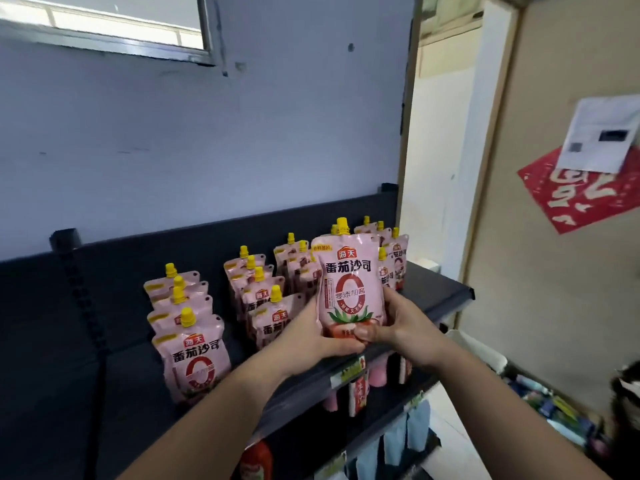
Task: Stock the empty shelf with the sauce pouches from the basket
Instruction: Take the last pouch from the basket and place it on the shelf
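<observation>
I have one pink sauce pouch (349, 282) upright between both hands, raised over the front edge of the dark shelf (440, 289). My left hand (311, 336) cups its lower left side, fingers curled round behind and the thumb lying under the bottom edge. My right hand (398, 323) closes on the lower right corner, thumb pressed across the front over the tomato picture, the other fingers wrapped behind where I cannot see them. Both hands are shut on the pouch; its upper two thirds and yellow cap (341, 226) stand clear above the fingers.

The front reads 海天 on a small red badge, then 番茄沙司 in large dark characters, then a big red "0" ring with 零添加 across it. The smaller print below is too blurred for me to read.

On the shelf behind and left of the held pouch stand rows of the same pouches, upright and caps up: a near row (192, 344) furthest left, a middle row (263, 296), and more (391, 258) just behind it to the right. The near row's front pouch shows the same 海天 番茄沙司 label.
</observation>
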Action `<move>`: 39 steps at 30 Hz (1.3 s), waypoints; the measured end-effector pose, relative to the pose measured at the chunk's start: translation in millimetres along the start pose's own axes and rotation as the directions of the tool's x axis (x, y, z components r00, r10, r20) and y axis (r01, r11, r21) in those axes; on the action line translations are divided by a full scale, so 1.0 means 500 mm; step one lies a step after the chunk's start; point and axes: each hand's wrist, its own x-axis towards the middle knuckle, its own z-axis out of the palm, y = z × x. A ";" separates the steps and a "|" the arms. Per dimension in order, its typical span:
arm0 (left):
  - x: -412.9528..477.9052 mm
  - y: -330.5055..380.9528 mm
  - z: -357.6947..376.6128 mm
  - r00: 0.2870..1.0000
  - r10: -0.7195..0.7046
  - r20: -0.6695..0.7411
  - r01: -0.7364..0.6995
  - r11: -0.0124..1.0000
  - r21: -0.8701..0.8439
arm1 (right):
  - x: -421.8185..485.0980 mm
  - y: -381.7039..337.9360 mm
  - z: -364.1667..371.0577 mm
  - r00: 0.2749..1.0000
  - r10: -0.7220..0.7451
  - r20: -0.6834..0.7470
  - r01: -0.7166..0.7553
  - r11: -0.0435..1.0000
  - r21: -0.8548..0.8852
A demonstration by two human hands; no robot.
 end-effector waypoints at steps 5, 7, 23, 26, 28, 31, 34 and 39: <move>0.090 -0.029 0.039 0.993 0.049 0.106 -0.046 0.998 -0.031 | -0.001 0.029 -0.059 0.992 0.011 -0.127 -0.011 1.000 0.000; 0.119 -0.037 0.067 0.991 0.057 0.122 -0.050 0.997 -0.063 | -0.005 0.043 -0.090 0.986 0.030 -0.165 -0.026 0.999 0.023; 0.466 -0.071 0.307 0.999 0.033 -0.011 -0.034 0.991 -0.132 | 0.134 0.156 -0.479 0.988 0.062 -0.142 -0.043 0.990 0.135; 0.524 -0.084 0.341 0.997 -0.013 -0.072 0.002 0.989 -0.147 | 0.177 0.181 -0.547 0.992 0.069 -0.106 -0.058 0.993 0.106; 0.556 -0.094 0.361 0.993 -0.028 -0.114 0.008 0.985 -0.171 | 0.207 0.200 -0.588 0.995 0.069 -0.069 -0.064 0.996 0.068; 0.587 -0.118 0.385 0.970 -0.071 -0.234 0.019 0.976 -0.215 | 0.247 0.228 -0.624 0.999 0.052 -0.009 -0.053 0.998 -0.043; 0.604 -0.149 0.403 0.916 -0.090 -0.392 0.024 0.985 -0.171 | 0.288 0.265 -0.635 0.997 0.055 0.052 -0.049 0.994 -0.100; 0.606 -0.209 0.426 0.790 -0.191 -0.582 0.148 0.982 -0.122 | 0.328 0.326 -0.621 0.991 0.074 0.111 -0.061 0.992 -0.113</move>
